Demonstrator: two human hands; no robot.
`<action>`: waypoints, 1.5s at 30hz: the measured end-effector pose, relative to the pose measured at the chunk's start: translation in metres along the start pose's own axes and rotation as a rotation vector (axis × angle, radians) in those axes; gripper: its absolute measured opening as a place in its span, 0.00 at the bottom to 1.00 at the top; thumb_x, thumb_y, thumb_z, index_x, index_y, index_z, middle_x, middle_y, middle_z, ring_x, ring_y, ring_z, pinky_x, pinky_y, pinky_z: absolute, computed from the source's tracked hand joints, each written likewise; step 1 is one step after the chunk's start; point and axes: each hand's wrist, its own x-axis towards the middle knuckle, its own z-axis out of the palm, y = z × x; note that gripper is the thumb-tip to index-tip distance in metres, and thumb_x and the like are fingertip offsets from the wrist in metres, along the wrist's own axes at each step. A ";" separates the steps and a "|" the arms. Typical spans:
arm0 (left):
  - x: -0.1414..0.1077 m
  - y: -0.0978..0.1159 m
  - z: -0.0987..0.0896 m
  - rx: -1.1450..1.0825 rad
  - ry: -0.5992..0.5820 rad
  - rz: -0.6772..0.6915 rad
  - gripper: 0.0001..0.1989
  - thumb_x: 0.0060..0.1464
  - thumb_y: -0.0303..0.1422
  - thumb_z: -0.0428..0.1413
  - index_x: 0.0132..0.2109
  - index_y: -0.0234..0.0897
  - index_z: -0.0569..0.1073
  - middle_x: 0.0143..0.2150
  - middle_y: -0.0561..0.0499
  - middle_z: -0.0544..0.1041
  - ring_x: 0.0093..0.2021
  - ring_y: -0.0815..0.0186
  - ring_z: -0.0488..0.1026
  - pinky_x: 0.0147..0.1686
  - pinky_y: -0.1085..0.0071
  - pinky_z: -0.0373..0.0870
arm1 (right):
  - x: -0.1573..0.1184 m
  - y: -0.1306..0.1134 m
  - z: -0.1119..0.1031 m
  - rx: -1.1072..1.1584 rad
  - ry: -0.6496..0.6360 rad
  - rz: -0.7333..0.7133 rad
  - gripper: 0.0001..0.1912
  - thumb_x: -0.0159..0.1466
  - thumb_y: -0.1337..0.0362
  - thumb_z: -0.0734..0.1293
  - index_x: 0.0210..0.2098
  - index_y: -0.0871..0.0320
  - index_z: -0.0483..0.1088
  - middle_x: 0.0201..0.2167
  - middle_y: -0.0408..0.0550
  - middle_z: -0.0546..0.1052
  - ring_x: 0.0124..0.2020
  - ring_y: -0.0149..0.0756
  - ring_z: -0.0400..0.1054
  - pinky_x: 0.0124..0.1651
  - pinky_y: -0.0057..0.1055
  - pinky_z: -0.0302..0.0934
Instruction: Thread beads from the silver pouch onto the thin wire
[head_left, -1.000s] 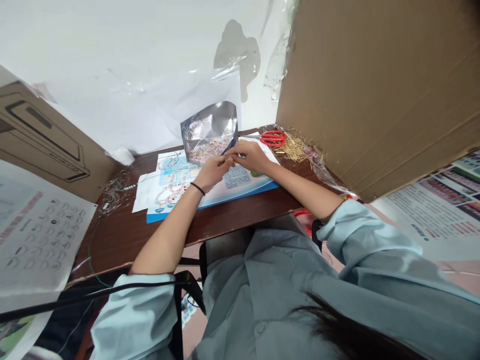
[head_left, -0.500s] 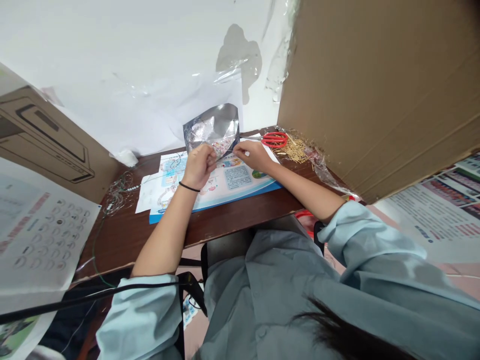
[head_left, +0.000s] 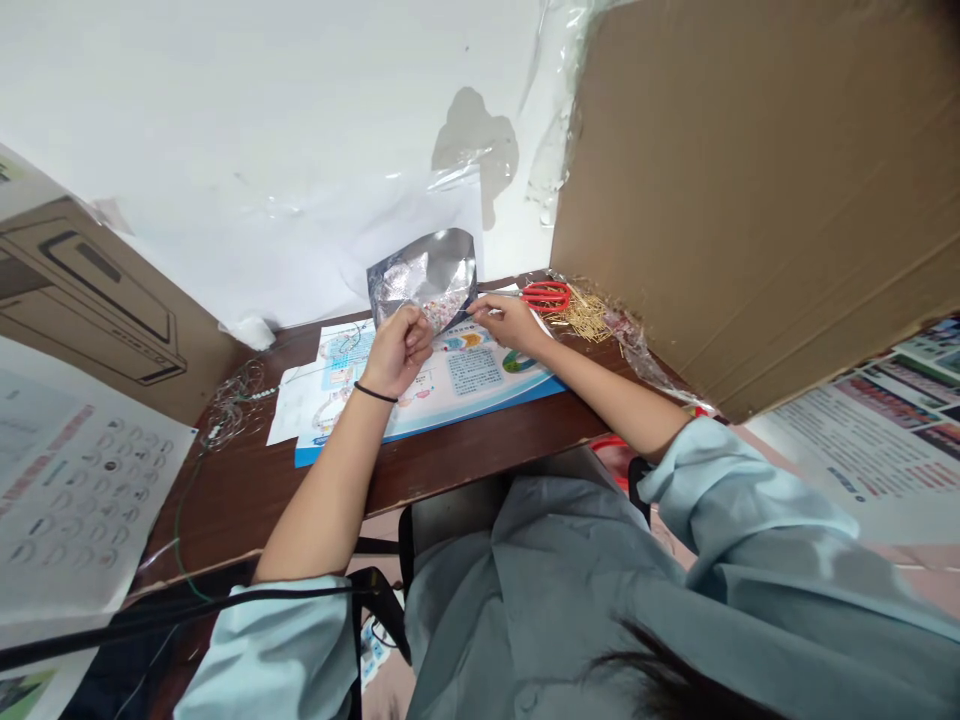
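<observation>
A silvery open bag (head_left: 457, 255) leans near the wall, with many small multicoloured beads (head_left: 445, 311) heaped in its bottom. My left hand (head_left: 403, 348), with a black band at the wrist, is closed in front of the bag's lower left part. What its fingers hold is hidden. On the bag's right side my right hand (head_left: 508, 324) pinches thumb and forefinger together at the bag's edge. Something thin may be between those fingertips, too small to name. Beneath both hands lie printed sheets (head_left: 474, 372).
Red-handled scissors (head_left: 546, 296) lie right of the bag, beside a pile of thin golden sticks (head_left: 585, 318) and clear plastic. Tangled clear thread (head_left: 232, 400) with white beads lies on the left of the brown table (head_left: 450, 480). Cardboard boxes (head_left: 690, 200) flank both sides.
The view has tilted up slightly, so everything sits lower in the picture. My left hand has turned a little, showing its curled fingers. My right hand stays pinched at the bag's right side.
</observation>
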 end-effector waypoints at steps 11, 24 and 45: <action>-0.005 0.004 0.004 0.042 -0.001 -0.002 0.20 0.59 0.36 0.57 0.23 0.37 0.61 0.15 0.61 0.50 0.15 0.79 0.47 0.13 0.81 0.43 | -0.002 -0.003 0.002 0.030 0.073 -0.025 0.10 0.63 0.58 0.66 0.29 0.57 0.72 0.30 0.45 0.75 0.29 0.31 0.69 0.28 0.28 0.66; -0.009 -0.001 -0.005 0.127 -0.222 -0.112 0.26 0.53 0.40 0.62 0.20 0.38 0.55 0.13 0.60 0.47 0.15 0.77 0.47 0.12 0.81 0.40 | 0.002 0.003 0.000 0.089 0.118 0.117 0.10 0.63 0.56 0.68 0.33 0.56 0.74 0.21 0.42 0.72 0.22 0.34 0.70 0.27 0.31 0.66; 0.013 -0.026 -0.013 0.102 -0.105 -0.117 0.10 0.54 0.38 0.61 0.32 0.35 0.74 0.40 0.47 0.81 0.36 0.71 0.74 0.40 0.73 0.73 | 0.018 0.035 -0.021 -0.031 0.431 0.023 0.17 0.56 0.71 0.64 0.45 0.58 0.75 0.45 0.52 0.80 0.49 0.44 0.73 0.61 0.46 0.65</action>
